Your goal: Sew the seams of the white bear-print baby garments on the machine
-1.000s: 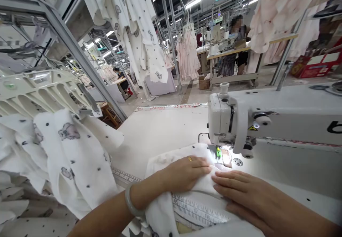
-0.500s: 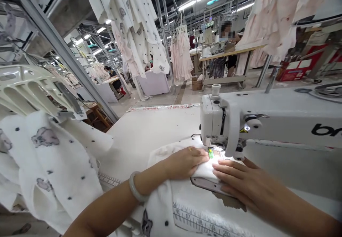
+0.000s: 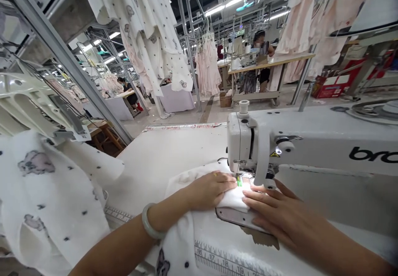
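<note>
White printed fabric, dotted, with a dark motif at the near end: one piece, spread on the bench, upper part at the green presser foot of the white sewing machine, apparently beneath it; lower part draped toward the front, beside a printed ruler strip.

Left hand: palm down on the fabric, fingers together, tips just beside the presser foot; any pinch underneath impossible to tell. Pale bangle at the wrist.

Right hand: palm down, fingers extended and slightly apart, tips on the fabric edge to the right of the presser foot; not closed on anything.

Stage, as judged: sewing under way, with fabric positioned and both hands guiding. Finished stitching: not discernible. Remaining seam: length not readable; fabric still at the needle area, not yet clear of the machine.

Also present: similar printed pieces hanging from a cream plastic rack, at left, with size tag marked XL; state of completion unclear.
</note>
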The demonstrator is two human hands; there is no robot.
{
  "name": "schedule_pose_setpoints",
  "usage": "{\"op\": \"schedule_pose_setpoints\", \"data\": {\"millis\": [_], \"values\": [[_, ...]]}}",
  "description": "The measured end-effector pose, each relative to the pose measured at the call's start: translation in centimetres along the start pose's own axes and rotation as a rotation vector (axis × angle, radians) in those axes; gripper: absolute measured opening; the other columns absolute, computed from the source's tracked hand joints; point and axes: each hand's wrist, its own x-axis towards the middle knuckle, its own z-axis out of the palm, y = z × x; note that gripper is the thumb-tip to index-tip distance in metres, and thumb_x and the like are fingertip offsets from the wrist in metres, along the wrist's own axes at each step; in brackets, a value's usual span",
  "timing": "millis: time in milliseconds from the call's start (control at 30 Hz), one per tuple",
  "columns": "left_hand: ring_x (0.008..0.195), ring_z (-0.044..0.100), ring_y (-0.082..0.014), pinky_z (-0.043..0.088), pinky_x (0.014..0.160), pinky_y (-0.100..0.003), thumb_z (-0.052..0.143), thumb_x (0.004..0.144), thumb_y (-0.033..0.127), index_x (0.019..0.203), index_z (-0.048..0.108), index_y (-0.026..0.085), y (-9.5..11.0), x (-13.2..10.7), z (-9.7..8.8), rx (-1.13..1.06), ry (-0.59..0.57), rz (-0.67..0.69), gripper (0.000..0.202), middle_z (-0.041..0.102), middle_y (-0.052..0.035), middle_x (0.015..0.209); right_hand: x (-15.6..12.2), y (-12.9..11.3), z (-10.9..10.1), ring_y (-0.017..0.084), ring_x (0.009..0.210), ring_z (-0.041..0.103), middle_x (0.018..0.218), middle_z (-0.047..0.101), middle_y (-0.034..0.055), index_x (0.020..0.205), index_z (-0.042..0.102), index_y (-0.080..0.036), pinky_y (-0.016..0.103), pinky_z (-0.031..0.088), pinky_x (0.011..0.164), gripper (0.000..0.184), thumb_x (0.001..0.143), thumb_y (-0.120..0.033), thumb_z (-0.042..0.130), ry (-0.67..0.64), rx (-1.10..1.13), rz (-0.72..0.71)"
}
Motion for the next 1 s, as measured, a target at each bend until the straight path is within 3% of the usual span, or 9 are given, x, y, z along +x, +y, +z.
{"op": "schedule_pose_setpoints", "data": {"millis": [200,333,433,600,767,900,1000], "values": [[0.126,0.058,-0.021,0.041,0.115,-0.035,0.039,0.098,0.009,0.126,0.062,0.011,-0.4,0.7,-0.6,0.099,-0.037,0.068,0.037,0.066,-0.0129,0.131,0.0,0.3,0.1,0.023,0.112,0.07,0.132,0.069,-0.0024,0.127,0.064,-0.033,0.046,0.025,0.123,0.028,0.102,-0.04,0.055,-0.042,0.044,0.048],[0.117,0.061,-0.0252,0.044,0.108,-0.04,0.049,0.092,0.009,0.114,0.067,0.015,1.4,0.8,-0.4,0.246,-0.046,-0.071,0.029,0.069,-0.0106,0.12,-0.5,0.6,0.3,0.022,0.105,0.072,0.115,0.076,-0.0027,0.134,0.057,-0.031,0.046,0.019,0.125,0.033,0.101,-0.039,0.056,-0.005,0.062,0.087],[0.11,0.063,-0.0242,0.047,0.102,-0.038,0.05,0.092,0.008,0.108,0.067,0.015,1.9,0.9,0.1,0.234,-0.03,-0.109,0.024,0.07,-0.0097,0.112,-0.7,0.9,0.5,0.022,0.107,0.071,0.112,0.076,-0.0012,0.14,0.052,-0.029,0.045,0.015,0.127,0.041,0.101,-0.041,0.057,0.054,0.003,0.06],[0.116,0.062,-0.023,0.048,0.103,-0.035,0.047,0.095,0.006,0.117,0.065,0.015,0.5,1.1,0.2,0.152,-0.011,-0.049,0.03,0.068,-0.0085,0.124,-0.7,1.3,0.5,0.027,0.109,0.07,0.111,0.076,0.0009,0.133,0.059,-0.031,0.049,0.028,0.122,0.04,0.096,-0.047,0.063,0.089,-0.054,0.116],[0.124,0.058,-0.0228,0.042,0.111,-0.037,0.046,0.094,0.006,0.119,0.066,0.016,0.3,0.7,-0.1,0.137,0.028,0.019,0.034,0.069,-0.0091,0.124,-0.4,1.2,0.4,0.028,0.104,0.071,0.111,0.074,0.001,0.135,0.057,-0.034,0.056,0.031,0.12,0.04,0.096,-0.046,0.062,0.037,0.014,0.126],[0.108,0.061,-0.0219,0.044,0.103,-0.036,0.051,0.09,0.009,0.111,0.069,0.017,1.4,0.3,-0.5,0.083,0.05,0.02,0.029,0.07,-0.0072,0.109,-0.6,0.9,0.6,0.03,0.115,0.067,0.123,0.071,0.0023,0.143,0.053,-0.035,0.064,0.035,0.116,0.045,0.1,-0.045,0.057,-0.066,0.065,0.162],[0.099,0.062,-0.0208,0.046,0.097,-0.034,0.055,0.095,0.021,0.104,0.071,0.017,1.7,0.2,-0.6,0.019,0.067,0.006,0.018,0.069,-0.0071,0.1,-1.1,0.9,0.8,0.032,0.126,0.061,0.129,0.069,0.0034,0.143,0.054,-0.037,0.066,0.037,0.114,0.043,0.101,-0.047,0.055,-0.126,0.104,0.187]]}}
